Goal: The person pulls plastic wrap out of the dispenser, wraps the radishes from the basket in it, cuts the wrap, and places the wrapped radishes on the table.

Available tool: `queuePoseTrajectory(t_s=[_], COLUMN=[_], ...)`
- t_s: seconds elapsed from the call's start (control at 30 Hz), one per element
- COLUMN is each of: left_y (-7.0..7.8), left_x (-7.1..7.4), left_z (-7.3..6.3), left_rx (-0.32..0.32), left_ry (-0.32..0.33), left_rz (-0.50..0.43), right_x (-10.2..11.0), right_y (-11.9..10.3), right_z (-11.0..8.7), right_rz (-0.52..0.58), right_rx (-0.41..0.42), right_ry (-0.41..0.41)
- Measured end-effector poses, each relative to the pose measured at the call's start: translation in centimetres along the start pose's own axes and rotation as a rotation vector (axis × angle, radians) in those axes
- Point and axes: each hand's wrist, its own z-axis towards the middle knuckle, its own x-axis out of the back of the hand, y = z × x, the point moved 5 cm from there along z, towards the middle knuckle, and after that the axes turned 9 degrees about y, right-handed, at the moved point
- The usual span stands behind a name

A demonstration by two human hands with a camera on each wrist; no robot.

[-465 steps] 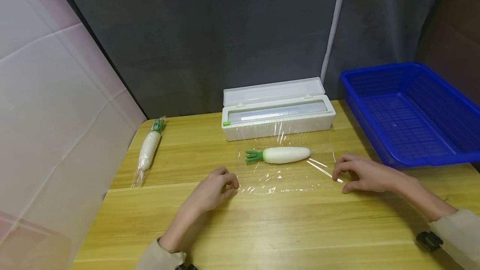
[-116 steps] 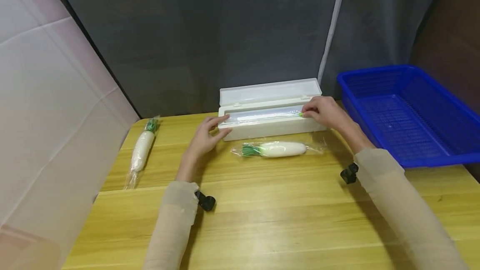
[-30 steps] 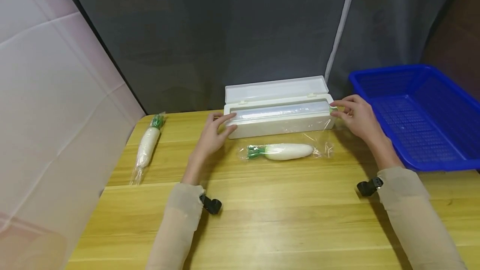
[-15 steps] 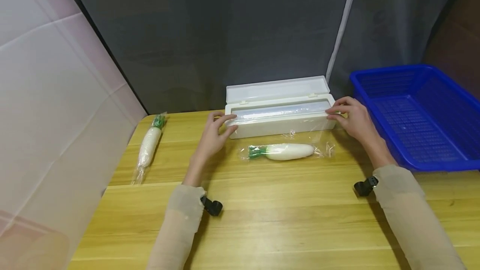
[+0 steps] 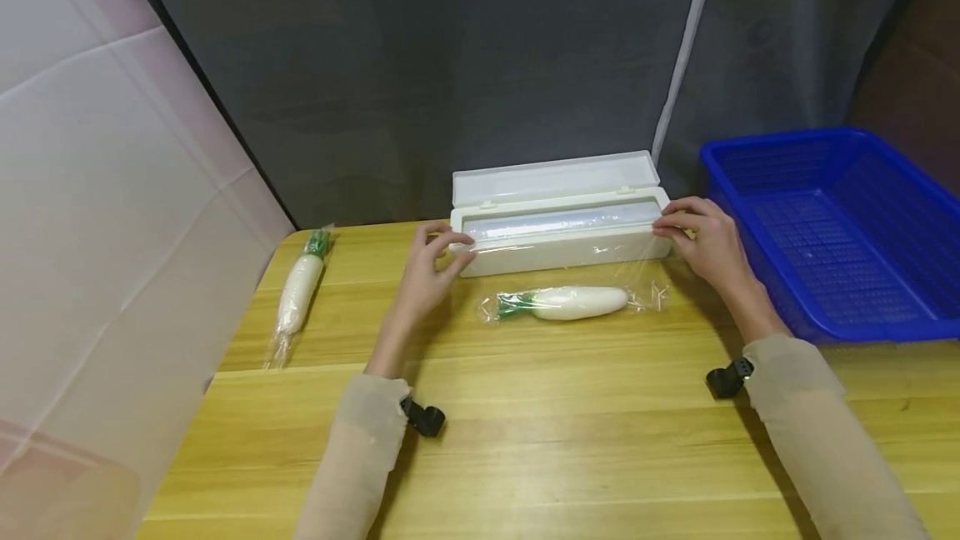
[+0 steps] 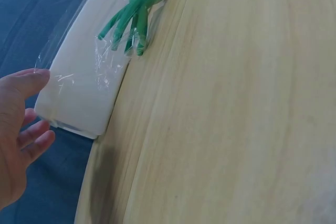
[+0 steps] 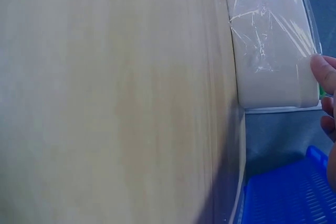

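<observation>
A white dispenser box (image 5: 562, 255) stands at the back of the table with its lid up and a roll of cling film (image 5: 570, 220) inside. My left hand (image 5: 423, 277) holds the film's loose edge at the box's left front corner. At the right front corner my right hand (image 5: 705, 242) pinches the same edge between thumb and fingers. Clear film hangs over the box front, glinting in both wrist views. Just before the box lies a white radish (image 5: 577, 303) with green stalks, wrapped in film. In the left wrist view its stalks (image 6: 134, 22) show beside the box.
Another film-wrapped radish (image 5: 298, 294) lies near the table's left edge. A blue plastic basket (image 5: 825, 323) stands at the right, beside my right hand. Grey cloth (image 5: 412, 90) hangs behind the wooden table (image 5: 555, 448).
Earlier the front radish lay on a flat sheet; now it is wrapped. My right hand went from the green cutter slide at the box's right end to the film edge. My left hand barely moved.
</observation>
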Motion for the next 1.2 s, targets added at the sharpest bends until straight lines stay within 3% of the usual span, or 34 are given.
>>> queuePoseTrajectory(t_s=[0.27,0.5,0.77,0.93,1.2], left_y=[0.3,0.8,1.6,1.7,2.2], left_x=[0.4,0.8,1.4,1.6,1.8], left_z=[-0.2,-0.5,-0.9,-1.3,-2.1], left_rx=[0.001,-0.049,-0.051,-0.016,-0.020], left_ry=[0.014,0.020,-0.037,-0.064,-0.108], left_rz=[-0.021,-0.020,-0.060,-0.079,-0.082], right_x=[0.2,0.5,1.0,1.2,2.0], right_y=[-0.2,-0.5,-0.6,-0.7,-1.6], right_z=[-0.1,-0.2,-0.5,-0.9,-1.5], right_rz=[0.017,-0.016,-0.026,-0.012,0.009], right_rx=[-0.024,-0.127,-0.262,-0.303,-0.336], right_ry=[0.003,-0.104,-0.235,-0.249,-0.256])
